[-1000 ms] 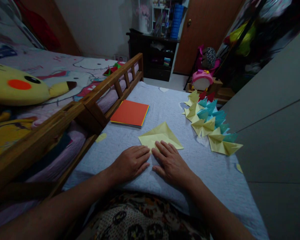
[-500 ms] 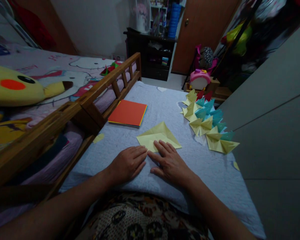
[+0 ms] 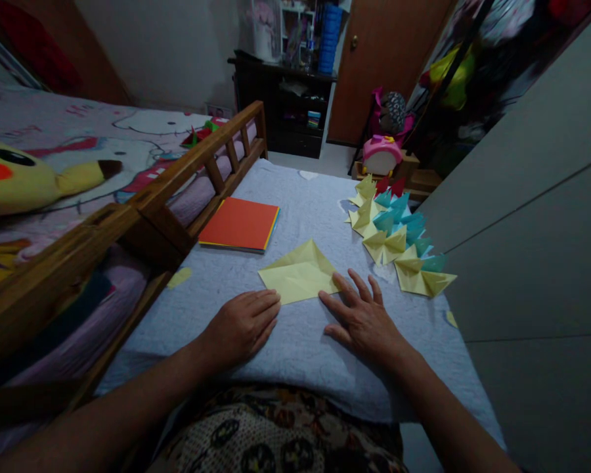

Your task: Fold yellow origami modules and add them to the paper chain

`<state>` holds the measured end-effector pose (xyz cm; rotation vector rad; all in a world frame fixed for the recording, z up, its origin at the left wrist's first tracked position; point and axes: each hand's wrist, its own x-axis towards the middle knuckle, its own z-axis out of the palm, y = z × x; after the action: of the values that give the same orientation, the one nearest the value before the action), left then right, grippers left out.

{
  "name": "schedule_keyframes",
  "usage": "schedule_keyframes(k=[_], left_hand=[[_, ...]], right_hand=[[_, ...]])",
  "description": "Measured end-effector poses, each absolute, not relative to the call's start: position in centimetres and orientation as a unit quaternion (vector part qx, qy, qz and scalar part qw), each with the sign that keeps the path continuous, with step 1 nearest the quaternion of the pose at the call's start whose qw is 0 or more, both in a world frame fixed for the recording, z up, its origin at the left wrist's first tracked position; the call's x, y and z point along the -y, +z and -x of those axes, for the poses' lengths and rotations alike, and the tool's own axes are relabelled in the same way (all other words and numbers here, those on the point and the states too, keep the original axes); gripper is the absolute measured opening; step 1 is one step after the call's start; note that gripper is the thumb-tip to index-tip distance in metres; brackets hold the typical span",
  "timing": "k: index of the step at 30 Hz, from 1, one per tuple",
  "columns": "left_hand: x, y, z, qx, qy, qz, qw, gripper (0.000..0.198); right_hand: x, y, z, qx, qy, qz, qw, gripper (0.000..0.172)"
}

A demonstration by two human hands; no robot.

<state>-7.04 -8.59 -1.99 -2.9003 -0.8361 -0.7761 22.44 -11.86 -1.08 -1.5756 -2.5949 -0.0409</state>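
The left hand (image 3: 243,322) has its fingers together on the near edge of a folded yellow paper (image 3: 298,281), any pinch impossible to tell; the right hand's (image 3: 367,322) open, spread fingers hide its right corner. The paper lies on blue cloth (image 3: 295,368), nearer than a red-topped paper stack (image 3: 240,223) and overlapping folded shapes (image 3: 423,279). Farther off, a dark cabinet's (image 3: 298,141) shelf contents are hard to make out.

- Right fingers (image 3: 345,289) have slid rightward along the paper's (image 3: 300,279) near edge, now well apart from the left fingers (image 3: 263,302).
- Right fingers are spread wider.
- More paper lies uncovered between the fingers.
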Motion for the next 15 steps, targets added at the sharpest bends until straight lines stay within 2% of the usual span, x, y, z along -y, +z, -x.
schedule_keyframes(k=[15], left_hand=[[8.5,-2.1,7.2,0.263,-0.257,0.93,0.014,0.026]], right_hand=[[12.5,-2.0,-26.6,0.822,-0.059,0.562,0.068,0.055]])
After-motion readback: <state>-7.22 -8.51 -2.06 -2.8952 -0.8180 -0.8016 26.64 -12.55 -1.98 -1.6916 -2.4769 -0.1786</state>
